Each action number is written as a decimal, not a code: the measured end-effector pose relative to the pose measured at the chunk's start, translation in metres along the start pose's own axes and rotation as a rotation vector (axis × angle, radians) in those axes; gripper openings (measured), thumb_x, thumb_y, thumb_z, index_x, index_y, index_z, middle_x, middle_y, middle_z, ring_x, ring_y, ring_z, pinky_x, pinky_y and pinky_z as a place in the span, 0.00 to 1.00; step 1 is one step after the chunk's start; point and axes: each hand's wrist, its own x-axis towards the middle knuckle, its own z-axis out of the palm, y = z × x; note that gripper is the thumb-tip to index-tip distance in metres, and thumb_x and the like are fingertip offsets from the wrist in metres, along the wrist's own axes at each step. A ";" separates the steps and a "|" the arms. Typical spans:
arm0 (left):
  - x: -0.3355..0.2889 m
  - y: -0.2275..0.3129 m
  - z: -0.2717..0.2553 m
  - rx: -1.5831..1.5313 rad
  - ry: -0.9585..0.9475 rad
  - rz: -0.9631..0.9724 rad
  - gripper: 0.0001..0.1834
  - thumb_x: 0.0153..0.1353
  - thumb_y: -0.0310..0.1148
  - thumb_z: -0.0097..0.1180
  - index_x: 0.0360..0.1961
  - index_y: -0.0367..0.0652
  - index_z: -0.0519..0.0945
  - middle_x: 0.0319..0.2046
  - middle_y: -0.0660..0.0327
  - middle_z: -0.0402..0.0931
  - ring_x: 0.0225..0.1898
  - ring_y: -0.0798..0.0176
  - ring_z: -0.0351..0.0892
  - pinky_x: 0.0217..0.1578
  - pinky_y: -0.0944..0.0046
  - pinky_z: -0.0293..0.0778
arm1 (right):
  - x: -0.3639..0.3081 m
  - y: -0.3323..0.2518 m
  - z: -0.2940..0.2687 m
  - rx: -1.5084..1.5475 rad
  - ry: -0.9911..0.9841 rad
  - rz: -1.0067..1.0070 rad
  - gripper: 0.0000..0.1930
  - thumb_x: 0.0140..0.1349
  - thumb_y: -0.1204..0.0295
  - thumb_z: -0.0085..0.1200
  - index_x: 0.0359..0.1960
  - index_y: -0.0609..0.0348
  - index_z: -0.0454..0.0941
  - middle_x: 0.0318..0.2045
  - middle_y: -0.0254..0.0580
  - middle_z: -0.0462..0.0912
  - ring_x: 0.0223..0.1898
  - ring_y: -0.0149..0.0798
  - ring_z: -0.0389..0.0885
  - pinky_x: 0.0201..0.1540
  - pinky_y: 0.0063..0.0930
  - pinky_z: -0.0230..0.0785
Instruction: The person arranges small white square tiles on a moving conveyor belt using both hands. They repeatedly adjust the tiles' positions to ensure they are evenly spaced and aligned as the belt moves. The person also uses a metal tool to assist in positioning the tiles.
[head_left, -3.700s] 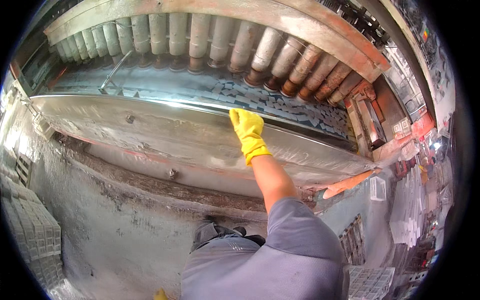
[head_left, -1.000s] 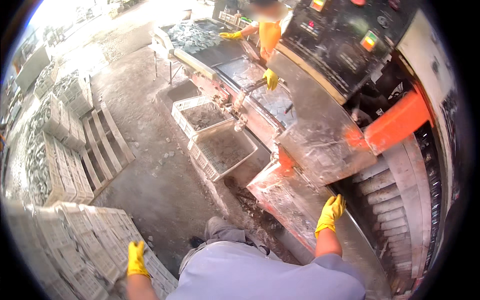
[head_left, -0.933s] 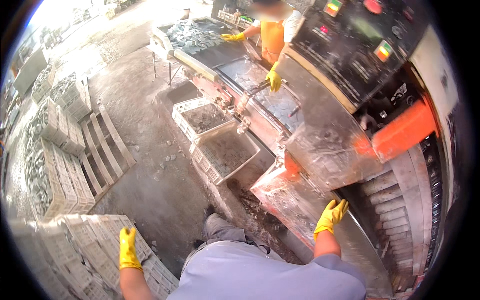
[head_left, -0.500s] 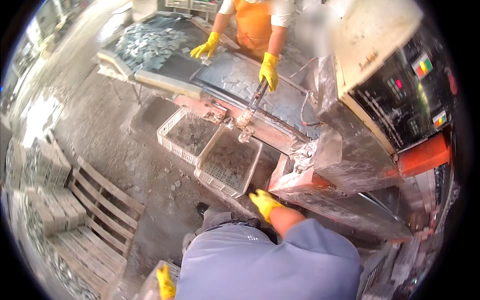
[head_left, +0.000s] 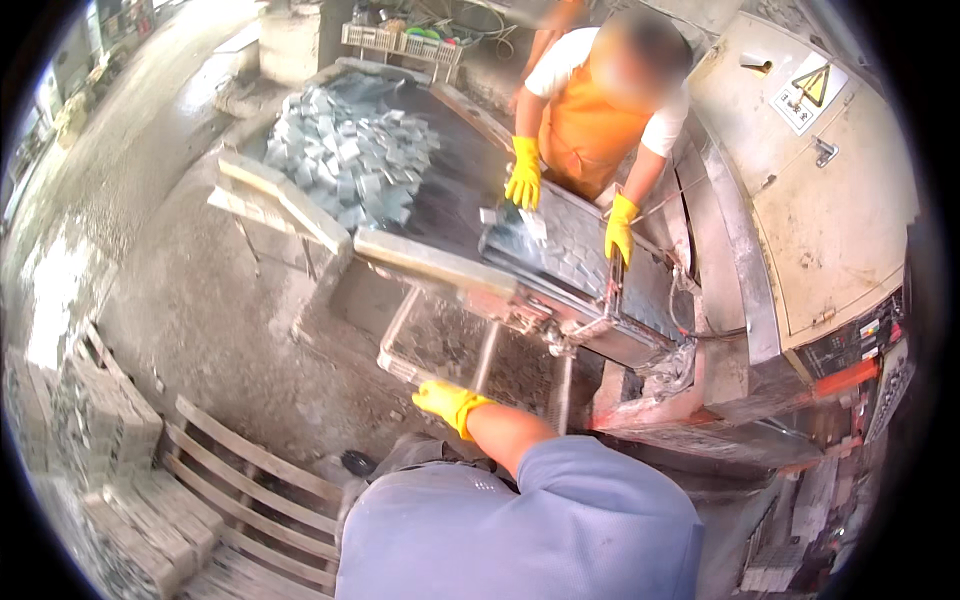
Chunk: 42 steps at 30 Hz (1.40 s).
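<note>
My right hand, in a yellow glove, reaches leftward just below the near rims of two pale plastic crates. Its fingers look stretched out, with nothing visible in them; whether they touch a rim I cannot tell. Small grey pieces lie in the left crate. Partly behind my hand and forearm is the right crate. My left hand is out of sight. Across the bench, a co-worker in an orange apron and yellow gloves has one hand on a metal bar and the other hand over pale tiles.
A big heap of grey tiles covers the far left of the bench. Wooden pallets and stacked bundles stand at the lower left. A machine with a beige cabinet fills the right. Rubble litters the floor.
My right hand has moved left along the crates' near side. My left hand has left the view. The view has shifted, showing more of the co-worker, whose hand stays on the bar.
</note>
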 end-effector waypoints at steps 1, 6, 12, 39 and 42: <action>0.021 0.017 -0.027 -0.016 0.023 0.011 0.29 0.71 0.43 0.68 0.62 0.30 0.78 0.52 0.51 0.83 0.52 0.56 0.80 0.56 0.53 0.78 | -0.020 -0.047 -0.025 -0.030 -0.187 0.025 0.30 0.67 0.44 0.56 0.56 0.57 0.87 0.56 0.62 0.87 0.63 0.60 0.83 0.68 0.50 0.69; 0.207 0.176 -0.189 -0.248 0.008 0.304 0.28 0.71 0.44 0.67 0.60 0.30 0.79 0.51 0.52 0.83 0.51 0.57 0.80 0.55 0.53 0.78 | 0.015 -0.088 -0.019 0.024 -0.240 0.032 0.28 0.65 0.54 0.59 0.65 0.51 0.81 0.59 0.58 0.83 0.65 0.60 0.80 0.68 0.47 0.71; 0.329 0.472 -0.289 -0.164 0.220 0.692 0.27 0.74 0.36 0.65 0.69 0.33 0.76 0.62 0.50 0.80 0.63 0.55 0.79 0.67 0.57 0.73 | 0.140 -0.119 0.032 -0.137 -0.331 0.442 0.36 0.69 0.40 0.55 0.63 0.61 0.83 0.66 0.61 0.81 0.70 0.58 0.77 0.71 0.49 0.67; 0.803 0.959 -0.537 0.483 0.109 0.182 0.30 0.64 0.45 0.70 0.57 0.29 0.82 0.49 0.44 0.86 0.51 0.46 0.85 0.53 0.46 0.80 | 0.772 -0.838 -0.111 0.883 -0.159 -0.037 0.23 0.73 0.57 0.64 0.62 0.61 0.82 0.57 0.47 0.88 0.62 0.38 0.83 0.68 0.30 0.72; 0.926 1.103 -0.611 0.493 0.287 0.510 0.30 0.63 0.45 0.71 0.55 0.28 0.83 0.46 0.43 0.87 0.47 0.44 0.86 0.50 0.46 0.81 | 0.818 -0.824 -0.151 0.966 0.088 -0.007 0.23 0.73 0.56 0.63 0.60 0.61 0.83 0.54 0.44 0.89 0.59 0.35 0.84 0.66 0.29 0.73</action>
